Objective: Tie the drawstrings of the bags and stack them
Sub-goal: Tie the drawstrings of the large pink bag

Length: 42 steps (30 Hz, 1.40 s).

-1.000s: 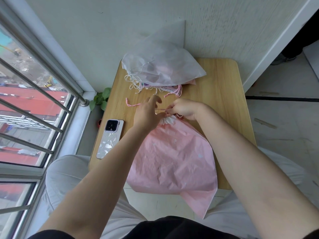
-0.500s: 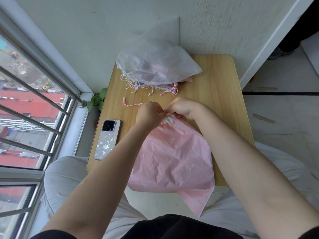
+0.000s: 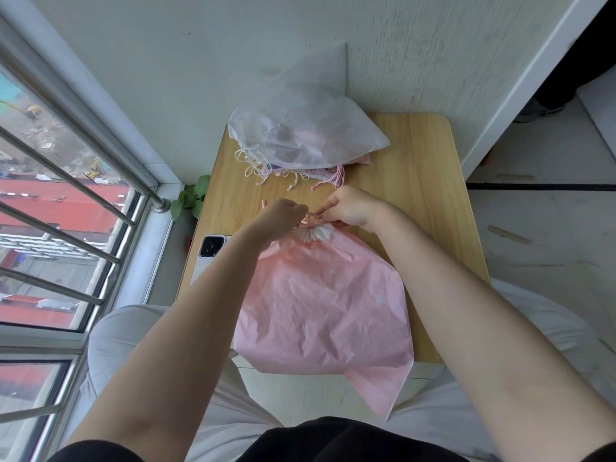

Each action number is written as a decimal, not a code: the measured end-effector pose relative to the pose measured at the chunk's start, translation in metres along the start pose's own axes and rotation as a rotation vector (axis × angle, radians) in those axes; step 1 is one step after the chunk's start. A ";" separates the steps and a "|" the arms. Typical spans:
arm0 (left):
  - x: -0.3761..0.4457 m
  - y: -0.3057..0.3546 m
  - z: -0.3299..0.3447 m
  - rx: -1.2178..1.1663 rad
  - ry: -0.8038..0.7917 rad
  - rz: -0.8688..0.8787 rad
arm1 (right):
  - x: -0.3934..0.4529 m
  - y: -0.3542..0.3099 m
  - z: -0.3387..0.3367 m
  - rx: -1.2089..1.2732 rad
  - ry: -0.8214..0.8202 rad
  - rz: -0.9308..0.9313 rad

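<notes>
Nearest me, the crinkled pink plastic drawstring bag (image 3: 320, 305) lies flat on the small pale wooden table (image 3: 430, 201), its lower corner drooping off the near edge over my lap. At its gathered white neck my left hand (image 3: 278, 216) is closed into a loose fist around one end of the thin pink cord (image 3: 308, 219), and my right hand (image 3: 350, 208) pinches the other end between fingertips; both are curled tight on the string, with the knot half hidden between them. I judge the tie is still being worked, and the risk is plain: the cord is slim and smooth, so a loose loop could slip open, and pulling too hard could tear the thin, wrinkly film at the puckered mouth. The hanging corner could also drag the bag off the edge if I let go carelessly. Under my left forearm, a white phone (image 3: 208, 253) with a dark camera block rests near the table's left edge. Farther back, against the wall, a heap of translucent white bags (image 3: 300, 128) lies slack and filmy, white and pink cords spilling from its front.
</notes>
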State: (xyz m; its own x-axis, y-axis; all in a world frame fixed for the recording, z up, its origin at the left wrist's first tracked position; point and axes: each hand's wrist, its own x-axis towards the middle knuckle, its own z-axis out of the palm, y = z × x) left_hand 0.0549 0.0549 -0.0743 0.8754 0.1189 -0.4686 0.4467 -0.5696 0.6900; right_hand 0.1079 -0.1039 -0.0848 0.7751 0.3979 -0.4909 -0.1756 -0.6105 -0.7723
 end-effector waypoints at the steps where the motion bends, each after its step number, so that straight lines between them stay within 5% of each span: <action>1: 0.000 -0.003 -0.001 0.004 0.027 -0.002 | 0.001 0.000 0.000 -0.036 0.041 -0.003; 12: 0.000 -0.024 -0.010 -0.019 0.197 -0.046 | 0.002 0.016 -0.015 -0.204 0.466 0.090; 24: 0.004 -0.015 -0.012 0.066 0.099 0.036 | 0.006 -0.002 -0.024 -0.240 0.359 0.066; 28: 0.009 -0.002 -0.013 -0.302 0.263 0.141 | 0.010 -0.024 -0.025 0.071 0.502 -0.171; 33: 0.004 0.013 -0.026 -0.420 0.510 0.350 | -0.003 -0.055 -0.034 0.150 0.670 -0.640; 37: 0.000 0.010 -0.021 -0.315 0.411 0.244 | -0.011 -0.048 -0.032 0.035 0.478 -0.488; 40: -0.004 -0.007 -0.011 -0.217 0.321 0.059 | -0.013 -0.033 -0.023 -0.367 0.020 -0.104; 42: -0.009 -0.015 -0.005 -0.256 0.461 -0.007 | -0.013 -0.025 -0.015 -0.645 -0.279 0.122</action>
State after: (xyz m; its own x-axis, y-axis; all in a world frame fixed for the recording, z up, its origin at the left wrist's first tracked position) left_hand 0.0413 0.0666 -0.0781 0.8367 0.5006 -0.2220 0.4332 -0.3571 0.8275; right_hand 0.1118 -0.1043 -0.0533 0.5731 0.4088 -0.7102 0.2099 -0.9110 -0.3550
